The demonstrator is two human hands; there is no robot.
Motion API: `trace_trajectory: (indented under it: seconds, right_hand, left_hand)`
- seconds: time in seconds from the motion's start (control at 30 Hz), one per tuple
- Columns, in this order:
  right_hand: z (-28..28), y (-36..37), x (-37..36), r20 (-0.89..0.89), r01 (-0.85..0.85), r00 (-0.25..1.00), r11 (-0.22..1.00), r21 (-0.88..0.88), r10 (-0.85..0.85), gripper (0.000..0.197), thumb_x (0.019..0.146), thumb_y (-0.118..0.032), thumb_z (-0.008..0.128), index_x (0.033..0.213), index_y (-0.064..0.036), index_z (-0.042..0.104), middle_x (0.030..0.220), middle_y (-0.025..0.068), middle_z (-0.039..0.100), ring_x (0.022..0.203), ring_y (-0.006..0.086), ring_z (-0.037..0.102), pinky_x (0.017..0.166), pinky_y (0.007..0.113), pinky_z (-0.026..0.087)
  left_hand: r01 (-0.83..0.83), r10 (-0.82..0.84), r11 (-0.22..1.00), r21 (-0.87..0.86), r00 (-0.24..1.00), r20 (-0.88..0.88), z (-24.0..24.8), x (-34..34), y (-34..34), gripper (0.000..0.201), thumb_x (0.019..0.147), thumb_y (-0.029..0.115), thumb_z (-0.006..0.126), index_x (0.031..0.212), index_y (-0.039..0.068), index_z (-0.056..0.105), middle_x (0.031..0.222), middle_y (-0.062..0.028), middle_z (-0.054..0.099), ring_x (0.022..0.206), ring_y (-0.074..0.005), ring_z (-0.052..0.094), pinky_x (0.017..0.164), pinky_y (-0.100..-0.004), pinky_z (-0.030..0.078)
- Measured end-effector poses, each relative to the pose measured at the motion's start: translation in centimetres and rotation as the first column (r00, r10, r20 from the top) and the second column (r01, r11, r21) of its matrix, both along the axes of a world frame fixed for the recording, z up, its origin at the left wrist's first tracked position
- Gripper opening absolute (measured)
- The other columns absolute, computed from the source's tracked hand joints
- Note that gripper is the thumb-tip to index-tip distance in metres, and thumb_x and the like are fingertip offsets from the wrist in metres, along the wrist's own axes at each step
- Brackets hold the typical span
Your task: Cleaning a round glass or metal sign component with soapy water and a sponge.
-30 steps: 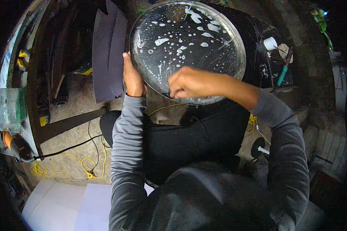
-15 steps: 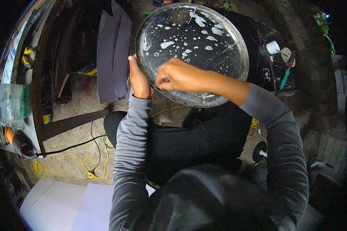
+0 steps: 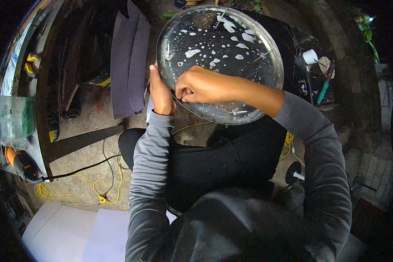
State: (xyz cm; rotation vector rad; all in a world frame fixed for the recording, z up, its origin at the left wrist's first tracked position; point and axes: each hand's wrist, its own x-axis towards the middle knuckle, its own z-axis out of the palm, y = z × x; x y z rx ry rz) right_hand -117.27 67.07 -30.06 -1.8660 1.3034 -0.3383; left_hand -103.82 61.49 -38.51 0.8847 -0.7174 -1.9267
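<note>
A large round disc (image 3: 231, 65) with a shiny metal rim lies tilted above my lap. White blotches, droplets and several thin metal pins show on its dark face. My left hand (image 3: 162, 94) grips the rim from its left side, thumb up along the edge; its other fingers are mostly hidden behind the disc. My right hand (image 3: 198, 86) reaches across the face to the lower left rim, close beside my left hand. Its fingers are curled in a pinch there, and whatever they hold is hidden.
Grey folded sheets (image 3: 131, 61) stand left of the disc. A corded orange-and-black power tool (image 3: 25, 167) lies far left, with a yellow cord (image 3: 118, 192) on the ground. At right are a white cup (image 3: 310, 56) and a teal-handled tool (image 3: 323, 91).
The disc has shifted slightly right and down in the picture, along with my left hand. My right hand has come down a little closer to the lower left rim, its fingers still curled.
</note>
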Motion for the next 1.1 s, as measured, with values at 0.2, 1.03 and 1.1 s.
trace_trajectory:
  seconds: [0.2,1.03,1.1]
  right_hand:
    - [-1.9,-3.3,-0.5,-0.053,0.290,0.921,0.771,-0.567,-0.385,0.014,0.080,-0.001,0.068,0.093,0.0021,0.072,0.088,0.0170,0.067,0.081,0.0262,0.067,0.074,0.038,0.052]
    - [-2.3,7.6,-12.1,-0.293,0.373,0.737,0.728,-0.575,-0.609,0.028,0.089,-0.005,0.053,0.112,-0.0027,0.070,0.088,0.0161,0.061,0.085,0.0329,0.060,0.074,0.041,0.049]
    - [-2.7,7.0,-12.4,-0.271,0.468,0.648,0.653,-0.596,-0.712,0.024,0.091,-0.006,0.053,0.107,-0.0025,0.070,0.087,0.0163,0.061,0.081,0.0315,0.060,0.070,0.040,0.048]
  left_hand:
    - [-0.010,0.010,1.000,-0.003,1.000,0.003,-1.0,0.0,-0.5,0.052,0.105,0.044,0.040,0.126,-0.001,0.057,0.119,-0.0105,0.063,0.105,-0.0196,0.061,0.094,-0.0343,0.048]
    - [0.027,-0.027,1.000,-0.002,1.000,-0.011,-2.3,0.2,-0.9,0.053,0.104,0.045,0.044,0.125,0.000,0.059,0.121,-0.0111,0.065,0.106,-0.0221,0.062,0.095,-0.0352,0.047]
    - [0.016,-0.016,1.000,-0.022,1.000,-0.024,-2.2,0.1,-0.8,0.051,0.104,0.044,0.045,0.125,0.000,0.059,0.121,-0.0108,0.065,0.107,-0.0216,0.062,0.096,-0.0345,0.046]
